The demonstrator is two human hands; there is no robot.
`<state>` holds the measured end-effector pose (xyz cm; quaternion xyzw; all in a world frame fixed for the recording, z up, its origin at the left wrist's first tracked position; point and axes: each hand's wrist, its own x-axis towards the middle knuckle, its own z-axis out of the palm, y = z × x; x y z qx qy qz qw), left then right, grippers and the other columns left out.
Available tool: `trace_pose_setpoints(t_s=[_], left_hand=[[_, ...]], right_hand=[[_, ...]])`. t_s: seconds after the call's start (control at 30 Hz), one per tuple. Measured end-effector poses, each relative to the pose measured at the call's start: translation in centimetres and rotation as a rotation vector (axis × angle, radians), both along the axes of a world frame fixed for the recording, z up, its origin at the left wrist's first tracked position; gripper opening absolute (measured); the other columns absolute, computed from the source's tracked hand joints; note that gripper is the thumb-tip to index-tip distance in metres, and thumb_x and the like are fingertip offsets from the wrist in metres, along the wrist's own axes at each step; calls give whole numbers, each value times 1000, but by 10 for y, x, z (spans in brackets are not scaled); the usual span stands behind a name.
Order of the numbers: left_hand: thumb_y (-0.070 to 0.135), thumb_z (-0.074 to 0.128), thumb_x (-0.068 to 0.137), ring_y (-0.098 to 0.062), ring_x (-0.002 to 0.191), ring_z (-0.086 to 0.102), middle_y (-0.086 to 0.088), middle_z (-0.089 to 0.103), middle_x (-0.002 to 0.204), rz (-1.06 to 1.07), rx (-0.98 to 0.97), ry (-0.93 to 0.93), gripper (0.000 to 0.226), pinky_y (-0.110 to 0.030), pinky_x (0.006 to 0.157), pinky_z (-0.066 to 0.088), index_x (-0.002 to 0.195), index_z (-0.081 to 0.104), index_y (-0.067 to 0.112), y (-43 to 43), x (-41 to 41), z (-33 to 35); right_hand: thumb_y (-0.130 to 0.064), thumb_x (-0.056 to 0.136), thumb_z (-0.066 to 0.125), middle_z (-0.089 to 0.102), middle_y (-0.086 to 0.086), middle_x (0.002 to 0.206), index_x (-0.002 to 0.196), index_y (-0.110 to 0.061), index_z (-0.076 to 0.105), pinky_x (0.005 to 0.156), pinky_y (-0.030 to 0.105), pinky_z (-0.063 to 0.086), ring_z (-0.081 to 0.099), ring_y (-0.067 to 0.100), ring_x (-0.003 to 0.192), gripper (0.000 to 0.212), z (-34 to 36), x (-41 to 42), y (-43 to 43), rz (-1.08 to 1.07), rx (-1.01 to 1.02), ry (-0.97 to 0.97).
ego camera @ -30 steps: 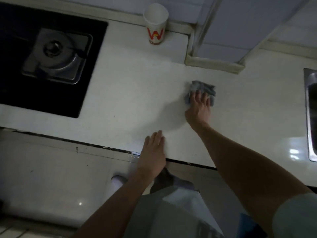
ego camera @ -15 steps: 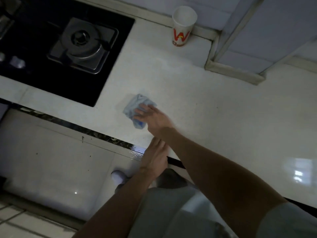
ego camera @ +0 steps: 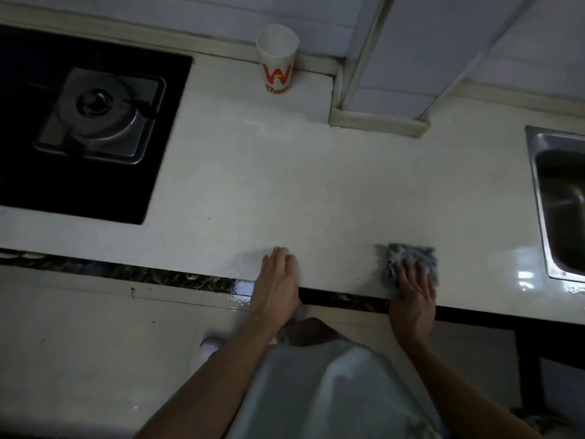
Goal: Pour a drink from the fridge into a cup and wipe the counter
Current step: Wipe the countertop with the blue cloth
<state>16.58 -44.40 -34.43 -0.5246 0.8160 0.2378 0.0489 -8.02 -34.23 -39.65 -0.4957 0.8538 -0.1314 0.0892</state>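
Observation:
A white paper cup (ego camera: 277,58) with a red W stands at the back of the white counter (ego camera: 285,185), against the wall. My right hand (ego camera: 413,293) presses flat on a grey-blue cloth (ego camera: 411,256) near the counter's front edge, right of centre. My left hand (ego camera: 278,280) lies palm down on the front edge, fingers together, holding nothing. No drink bottle is in view.
A black gas hob (ego camera: 85,122) with a steel burner fills the left of the counter. A steel sink (ego camera: 560,201) sits at the right edge. A tiled pillar (ego camera: 395,74) juts onto the counter at the back right. White cabinet fronts (ego camera: 95,343) lie below.
My right hand has swept the cloth from near the hob across to the right, close to the front edge. My left hand has stayed on the counter's edge.

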Motion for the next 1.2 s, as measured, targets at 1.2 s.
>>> trace_pose_setpoints(t_s=[1.2], left_hand=[[22, 35, 99, -30, 150, 1, -11, 1, 162, -67, 166, -143, 59, -52, 120, 10, 153, 16, 6, -85, -20, -16]], right_hand=[[-33, 99, 24, 33, 5, 154, 146, -27, 36, 116, 47, 20, 25, 27, 142, 49, -4, -102, -243, 7, 150, -17]])
